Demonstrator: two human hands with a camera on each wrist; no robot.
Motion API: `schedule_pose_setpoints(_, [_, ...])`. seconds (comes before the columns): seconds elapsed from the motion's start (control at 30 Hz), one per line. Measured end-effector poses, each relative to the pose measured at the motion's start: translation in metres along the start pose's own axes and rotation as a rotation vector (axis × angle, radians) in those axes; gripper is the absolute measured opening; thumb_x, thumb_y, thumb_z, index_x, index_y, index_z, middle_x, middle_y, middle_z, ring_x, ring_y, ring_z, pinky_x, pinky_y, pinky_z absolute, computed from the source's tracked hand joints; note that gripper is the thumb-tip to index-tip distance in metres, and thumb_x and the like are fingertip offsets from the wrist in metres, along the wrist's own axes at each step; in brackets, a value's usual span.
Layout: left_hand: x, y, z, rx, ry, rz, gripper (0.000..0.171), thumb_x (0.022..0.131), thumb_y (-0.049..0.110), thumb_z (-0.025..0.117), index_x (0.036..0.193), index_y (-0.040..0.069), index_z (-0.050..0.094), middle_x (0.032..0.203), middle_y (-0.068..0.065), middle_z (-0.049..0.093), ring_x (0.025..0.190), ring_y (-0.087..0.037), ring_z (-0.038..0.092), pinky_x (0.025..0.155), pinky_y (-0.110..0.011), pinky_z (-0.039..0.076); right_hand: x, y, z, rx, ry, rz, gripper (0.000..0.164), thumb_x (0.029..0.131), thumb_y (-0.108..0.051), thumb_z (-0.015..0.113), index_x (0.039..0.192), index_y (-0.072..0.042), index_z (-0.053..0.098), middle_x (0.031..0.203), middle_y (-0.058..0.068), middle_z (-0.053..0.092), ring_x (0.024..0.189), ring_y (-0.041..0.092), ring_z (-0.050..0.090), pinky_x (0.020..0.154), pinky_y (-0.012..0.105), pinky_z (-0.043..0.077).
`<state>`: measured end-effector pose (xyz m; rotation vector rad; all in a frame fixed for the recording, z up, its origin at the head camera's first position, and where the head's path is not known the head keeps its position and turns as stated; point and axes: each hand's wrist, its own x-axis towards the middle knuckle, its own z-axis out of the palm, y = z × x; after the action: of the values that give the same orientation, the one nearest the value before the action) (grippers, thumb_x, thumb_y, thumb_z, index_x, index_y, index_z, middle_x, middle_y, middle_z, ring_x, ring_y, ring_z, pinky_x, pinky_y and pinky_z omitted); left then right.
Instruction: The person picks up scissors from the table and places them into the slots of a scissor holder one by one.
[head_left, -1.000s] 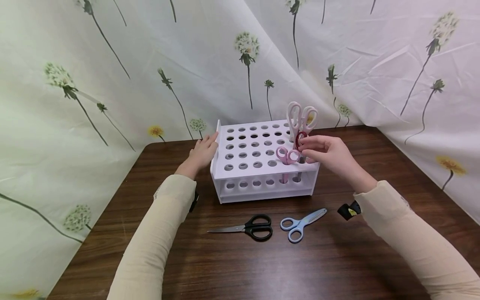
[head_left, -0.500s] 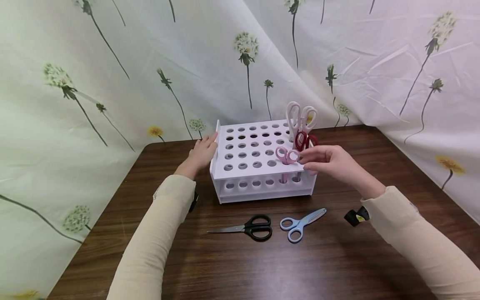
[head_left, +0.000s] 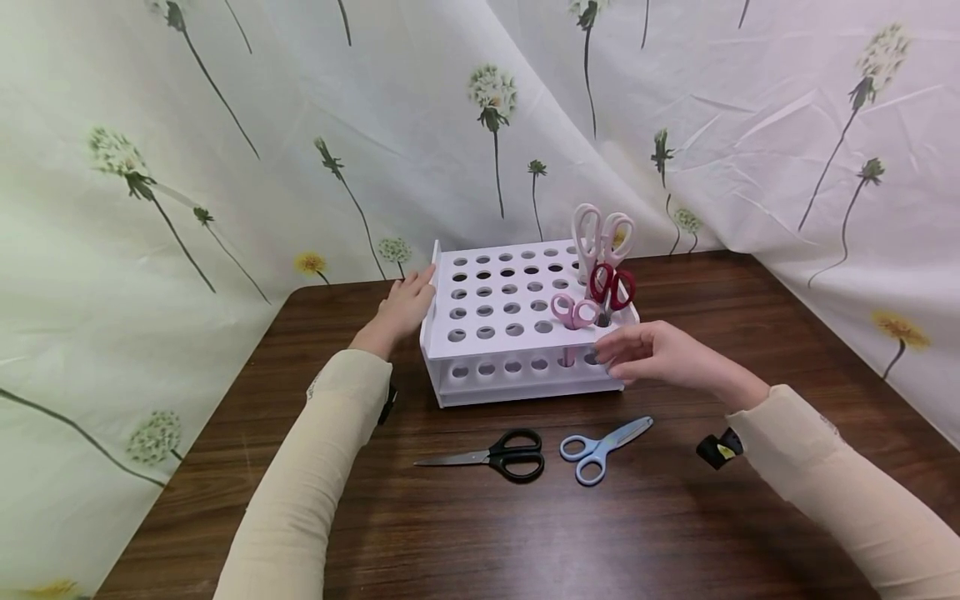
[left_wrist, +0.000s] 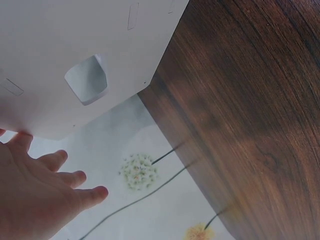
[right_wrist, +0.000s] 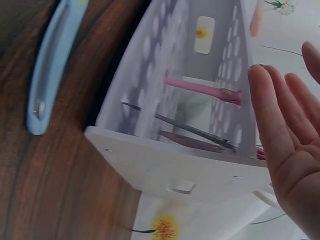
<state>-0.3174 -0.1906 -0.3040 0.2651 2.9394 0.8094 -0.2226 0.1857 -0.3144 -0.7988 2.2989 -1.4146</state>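
Note:
A white rack (head_left: pixel 491 351) with rows of round holes stands on the table. My left hand (head_left: pixel 405 304) rests against its left side with fingers extended; in the left wrist view the fingertips touch the side panel's edge. My right hand (head_left: pixel 660 357) is at the rack's front right corner, fingers loosely bent and holding nothing. Red-handled scissors (head_left: pixel 597 283) stand upright in a hole just behind it. Beside them, pink scissors (head_left: pixel 585 315) sit handles up in the front row. White scissors (head_left: pixel 584 225) rise behind. The right wrist view shows blades (right_wrist: pixel 192 131) inside the rack.
Black-handled scissors (head_left: pixel 517 470) lie on the wooden table (head_left: pixel 465 533) in front of the rack. To their right lie light blue scissors (head_left: pixel 597 450). A curtain (head_left: pixel 405 108) with dandelion prints hangs behind the table.
The right hand has let go of the red scissors and drawn down toward the front right corner. Those scissors now stand in the rack. The left hand stays in place.

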Motion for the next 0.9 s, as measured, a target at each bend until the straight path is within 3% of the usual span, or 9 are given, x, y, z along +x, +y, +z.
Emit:
schedule_pose_setpoints(0.13, [-0.001,0.0,0.0,-0.004,0.011,0.002,0.055,0.097,0.035,0.013,0.15,0.023,0.009,0.153,-0.012,0.002,0.136,-0.036,-0.005,0.103,-0.058,0.001,0.002,0.007,0.004,-0.012,-0.044,0.009,0.043,0.085,-0.012,0.067,0.122,0.004,0.055,0.113,0.021,0.059,0.092,0.025,0.06,0.075,0.045,0.05])
schedule_pose_setpoints(0.3, [-0.001,0.0,0.0,-0.004,0.021,0.004,0.055,0.096,0.035,0.013,0.15,0.023,0.009,0.153,-0.013,0.003,0.136,-0.036,-0.005,0.103,-0.058,0.001,0.004,0.018,0.009,-0.036,-0.075,0.039,0.045,0.085,-0.016,0.067,0.122,0.005,0.055,0.111,0.015,0.06,0.091,0.023,0.06,0.073,0.04,0.052])
schedule_pose_setpoints(0.63, [0.0,0.0,0.002,-0.005,0.027,-0.01,0.055,0.096,0.037,0.013,0.15,0.025,0.009,0.153,-0.011,0.004,0.137,-0.035,-0.004,0.104,-0.058,0.003,0.007,0.036,0.016,-0.021,-0.143,0.085,0.042,0.086,-0.011,0.065,0.124,0.004,0.054,0.116,0.025,0.054,0.09,0.027,0.058,0.07,0.038,0.052])
schedule_pose_setpoints(0.9, [0.001,0.0,0.002,-0.014,0.016,-0.007,0.055,0.096,0.037,0.012,0.15,0.026,0.008,0.153,-0.011,0.002,0.137,-0.035,-0.006,0.104,-0.057,0.002,0.008,0.045,0.022,0.015,-0.184,0.117,0.043,0.086,-0.011,0.064,0.124,0.005,0.053,0.115,0.023,0.055,0.093,0.026,0.059,0.074,0.036,0.051])
